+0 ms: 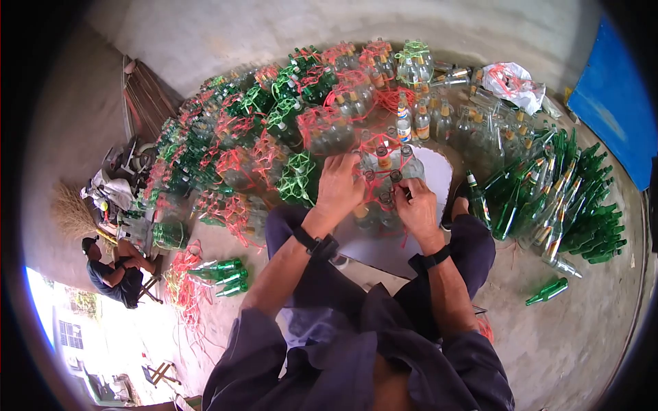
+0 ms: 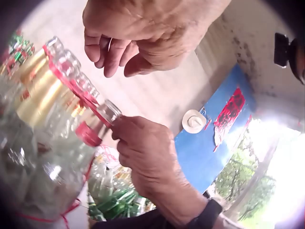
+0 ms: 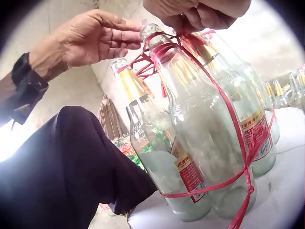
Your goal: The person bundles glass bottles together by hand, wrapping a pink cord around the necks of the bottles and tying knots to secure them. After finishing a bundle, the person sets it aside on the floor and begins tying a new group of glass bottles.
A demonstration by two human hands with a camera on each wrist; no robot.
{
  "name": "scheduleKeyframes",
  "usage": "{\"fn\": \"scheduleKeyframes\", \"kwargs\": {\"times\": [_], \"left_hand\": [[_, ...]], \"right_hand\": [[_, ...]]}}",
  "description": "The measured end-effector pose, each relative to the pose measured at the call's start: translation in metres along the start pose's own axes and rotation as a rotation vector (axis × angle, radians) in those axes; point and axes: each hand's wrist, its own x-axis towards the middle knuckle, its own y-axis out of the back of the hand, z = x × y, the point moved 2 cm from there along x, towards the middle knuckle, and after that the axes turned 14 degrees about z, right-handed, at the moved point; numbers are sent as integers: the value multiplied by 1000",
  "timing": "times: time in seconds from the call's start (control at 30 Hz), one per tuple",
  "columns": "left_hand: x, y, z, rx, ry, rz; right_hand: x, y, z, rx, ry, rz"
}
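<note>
A bundle of clear glass bottles point(image 3: 198, 112) stands upright on a white board point(image 1: 439, 164) between the person's knees. Red plastic twine point(image 3: 228, 107) circles the bottles low down and winds around their necks. The right hand point(image 1: 418, 205) pinches the twine right beside one bottle neck point(image 2: 110, 110); in the right wrist view its curled fingers cover that spot. The left hand point(image 1: 340, 181) hovers at the bundle's other side, fingers loosely bent and holding nothing, as the left wrist view shows. Several bottles carry gold neck foil and red-and-yellow labels point(image 3: 188, 169).
Many bundled bottles point(image 1: 253, 116), green and clear, tied with red and green twine, fill the floor at the back left. Loose green bottles point(image 1: 582, 198) lie at the right. Red twine point(image 1: 185, 288) is heaped at the left, near a seated person point(image 1: 120, 274).
</note>
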Motion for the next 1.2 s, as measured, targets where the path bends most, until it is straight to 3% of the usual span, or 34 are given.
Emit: {"fn": "scheduleKeyframes", "kwargs": {"times": [0.13, 0.33, 0.57, 0.63, 0.77, 0.83, 0.87, 0.93, 1.13, 1.2], "left_hand": [[11, -18, -19, 10, 83, -167], [18, -19, -30, -112, -96, -212], [24, -12, -34, -113, 19, -430], [24, -14, -29, -17, -137, -411], [28, -14, -25, 13, -275, -349], [29, -16, -20, 43, -435, -360], [31, -17, -17, 37, -429, -360], [32, -23, -13, 3, -373, -562], [39, -39, -23, -16, -477, -579], [43, -43, -22, 6, -469, -613]], "right_hand": [[1, 2, 1, 37, -71, -29], [3, 1, -5, 48, -104, -38], [5, 1, -9, 1, -118, -63], [5, 0, -7, -19, -146, -65], [6, 1, -4, -41, -144, -93], [4, 0, 1, -1, -280, -123], [4, 0, 0, -6, -281, -128], [7, 2, -3, -54, -309, -162], [14, 4, -14, -144, -115, -149], [15, 4, -15, -115, -156, -151]]}}
